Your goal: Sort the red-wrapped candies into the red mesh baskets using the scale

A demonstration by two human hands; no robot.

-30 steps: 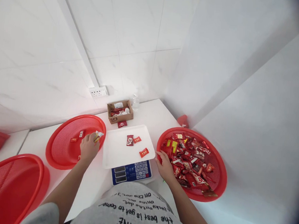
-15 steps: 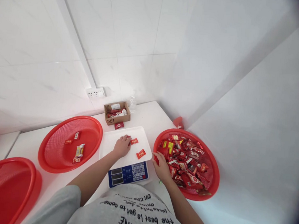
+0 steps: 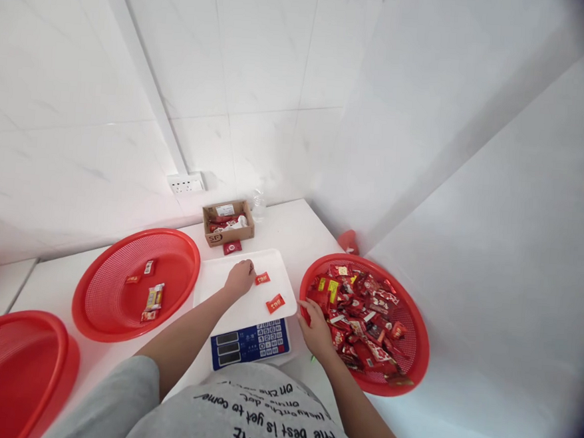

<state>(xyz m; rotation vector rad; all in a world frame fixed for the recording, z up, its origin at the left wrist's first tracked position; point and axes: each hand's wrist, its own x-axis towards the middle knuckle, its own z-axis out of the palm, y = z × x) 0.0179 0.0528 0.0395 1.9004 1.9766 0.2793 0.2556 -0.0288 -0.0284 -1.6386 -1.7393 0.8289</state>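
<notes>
My left hand [image 3: 240, 278] is closed over the white tray [image 3: 226, 306] of a digital scale [image 3: 249, 344]. Its fingertips curl inward, and whatever they may hold is hidden. Two small red wrapped candies, an upper candy [image 3: 262, 279] just right of those fingers and a lower candy [image 3: 275, 303], lie on the tray. My right hand [image 3: 316, 329] is at the left rim of a red basket [image 3: 419, 321] filled with wrapped snacks [image 3: 365, 317]. Its fingers bend over that rim, close beside the tray's right corner.
To the left stands a red basket [image 3: 84, 311] with a few wrapped pieces, and another red basket [image 3: 55, 389] nearer me. Behind the scale are a small cardboard box [image 3: 215, 239], a red packet [image 3: 232, 247] and a clear plastic object [image 3: 258, 206] by the wall.
My left hand's fingers have drawn away from the upper candy and curled in tighter. The two candies stay on the tray. My right hand keeps its place at the basket rim.
</notes>
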